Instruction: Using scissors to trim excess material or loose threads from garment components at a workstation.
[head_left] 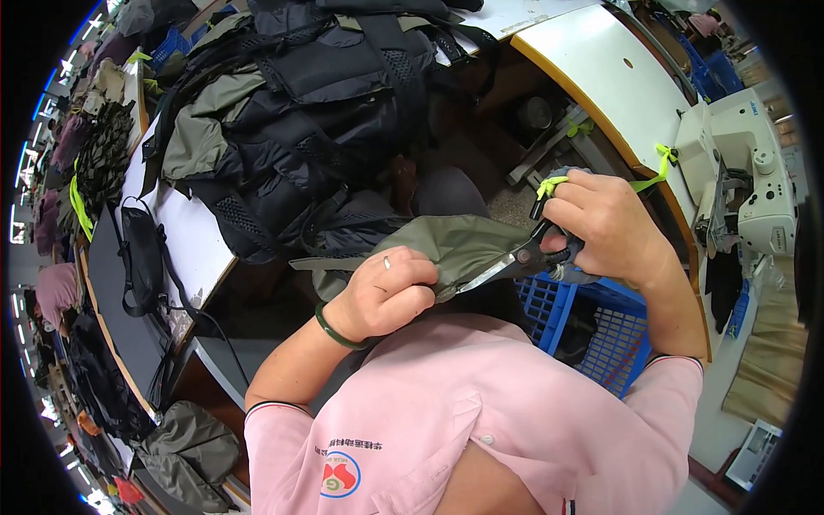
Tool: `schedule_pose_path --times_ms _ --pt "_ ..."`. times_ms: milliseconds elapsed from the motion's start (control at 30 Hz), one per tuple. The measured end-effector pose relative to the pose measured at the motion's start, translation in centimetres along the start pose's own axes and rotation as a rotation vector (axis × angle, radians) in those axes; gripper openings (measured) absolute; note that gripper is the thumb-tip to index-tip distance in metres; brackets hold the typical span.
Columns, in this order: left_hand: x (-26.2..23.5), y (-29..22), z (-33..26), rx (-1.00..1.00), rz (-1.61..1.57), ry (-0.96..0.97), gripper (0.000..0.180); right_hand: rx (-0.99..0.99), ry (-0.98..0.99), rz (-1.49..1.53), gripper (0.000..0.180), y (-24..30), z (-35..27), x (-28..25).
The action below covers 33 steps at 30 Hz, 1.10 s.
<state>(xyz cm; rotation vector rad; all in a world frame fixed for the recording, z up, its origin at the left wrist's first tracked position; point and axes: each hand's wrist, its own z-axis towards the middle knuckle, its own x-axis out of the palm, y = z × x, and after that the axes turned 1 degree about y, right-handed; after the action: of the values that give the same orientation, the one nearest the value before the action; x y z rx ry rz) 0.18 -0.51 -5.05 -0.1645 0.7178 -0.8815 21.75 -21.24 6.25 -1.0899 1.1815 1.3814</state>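
Pink short-sleeved shirt (481, 412) lowest in view; left hand (386, 296) fisted tight on olive-green folded fabric piece (446, 245); right hand (605, 223) curled through black-handled scissors (515, 262), blades slightly parted at cloth edge; best kept taut, snips short, fingers off blades.

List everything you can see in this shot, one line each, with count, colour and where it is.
Scissors: one pair, black handles, steel blades, in the right hand.
Olive fabric piece: one, olive green, centre, pinched by the left hand.
Garment pile: one heap, black and olive, on the white table upper left.
Sewing machine: one, white, far right.
Crate: one, blue plastic, below the right hand.
Folded olive bundle: one, lower left.
Bangle: one, dark green, left wrist.
Left hand: grips the fabric.
Right hand: closed around the scissor handles.
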Motion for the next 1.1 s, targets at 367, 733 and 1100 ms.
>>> schedule_pose_path --times_ms 367,733,1100 --pt "-0.2 -0.2 0.3 0.007 -0.032 0.029 0.022 -0.040 0.007 -0.054 0.021 -0.3 0.1 0.0" --pt "-0.6 -0.3 -0.2 -0.003 -0.004 0.008 0.017 0.159 -0.014 0.538 0.033 -0.2 -1.0 3.9" --pt "-0.9 -3.2 3.7 -0.300 0.304 0.160 0.038 0.334 -0.063 1.048 0.027 3.4 -0.2 7.5"
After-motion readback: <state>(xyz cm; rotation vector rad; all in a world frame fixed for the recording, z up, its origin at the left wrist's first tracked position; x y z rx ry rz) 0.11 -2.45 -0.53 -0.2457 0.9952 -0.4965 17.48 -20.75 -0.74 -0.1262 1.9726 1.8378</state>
